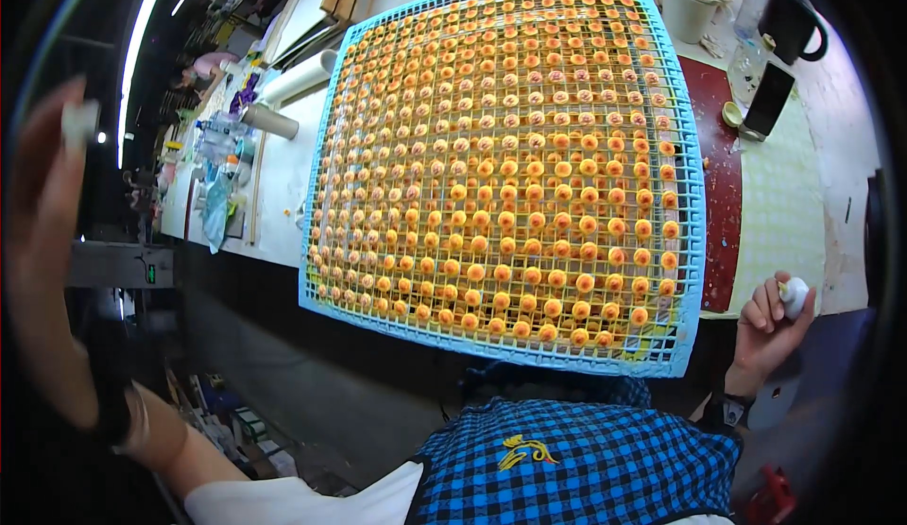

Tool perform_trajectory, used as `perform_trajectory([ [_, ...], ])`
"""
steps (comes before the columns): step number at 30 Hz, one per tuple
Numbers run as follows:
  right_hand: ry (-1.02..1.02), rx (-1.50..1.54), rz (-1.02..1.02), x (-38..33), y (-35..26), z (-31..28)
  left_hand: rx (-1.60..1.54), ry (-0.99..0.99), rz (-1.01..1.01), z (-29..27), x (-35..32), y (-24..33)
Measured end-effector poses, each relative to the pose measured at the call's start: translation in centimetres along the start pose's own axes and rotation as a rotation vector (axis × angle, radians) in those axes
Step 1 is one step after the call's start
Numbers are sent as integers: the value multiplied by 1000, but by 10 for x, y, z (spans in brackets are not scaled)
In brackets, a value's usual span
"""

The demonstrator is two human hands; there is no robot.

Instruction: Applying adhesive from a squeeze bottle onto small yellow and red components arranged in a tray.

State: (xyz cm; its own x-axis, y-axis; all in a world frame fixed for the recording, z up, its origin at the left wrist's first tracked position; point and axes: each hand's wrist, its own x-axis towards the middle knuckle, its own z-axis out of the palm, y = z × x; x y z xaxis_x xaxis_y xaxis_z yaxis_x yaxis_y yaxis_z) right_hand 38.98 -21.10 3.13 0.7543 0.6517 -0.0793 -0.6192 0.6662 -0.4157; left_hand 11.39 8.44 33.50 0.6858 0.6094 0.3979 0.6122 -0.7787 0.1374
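Observation:
A large light-blue mesh rack [694, 241] lies tilted in front of me, its near edge out past the table's edge. Rows of small yellow-orange, flower-like pieces [536, 220] cover its grid, some of them paler and pinkish. To the right of the rack's near corner, my right hand [770, 327] is closed around a small white rounded thing [795, 296] with a yellowish spot. My left hand [42, 175] is raised at the far left rim, well away from the rack. It is blurred, with a small white piece [80, 123] at its fingertips; whether it grips that is unclear.
Right of the rack are a dark red board [710, 166], a propped phone [770, 100], a black mug [792, 24] and a white bucket [688, 3]. On the left stand a clear bottle [219, 130] and a white roll [298, 79]. Another person [213, 64] is farther back.

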Motion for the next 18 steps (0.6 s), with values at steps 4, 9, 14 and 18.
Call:
perform_trajectory([
  [4,-89,-27,72,-7,17,26,133,-116,-100,18,-79,-3],
  [9,-119,-22,144,-13,48,53,-235,-221,-42,144,-122,-66],
  [14,-134,-44,153,-23,76,72,-215,-65,213,224,-95,-83],
  [18,-86,-80,97,-37,88,75,-102,-32,317,256,-81,-94],
])
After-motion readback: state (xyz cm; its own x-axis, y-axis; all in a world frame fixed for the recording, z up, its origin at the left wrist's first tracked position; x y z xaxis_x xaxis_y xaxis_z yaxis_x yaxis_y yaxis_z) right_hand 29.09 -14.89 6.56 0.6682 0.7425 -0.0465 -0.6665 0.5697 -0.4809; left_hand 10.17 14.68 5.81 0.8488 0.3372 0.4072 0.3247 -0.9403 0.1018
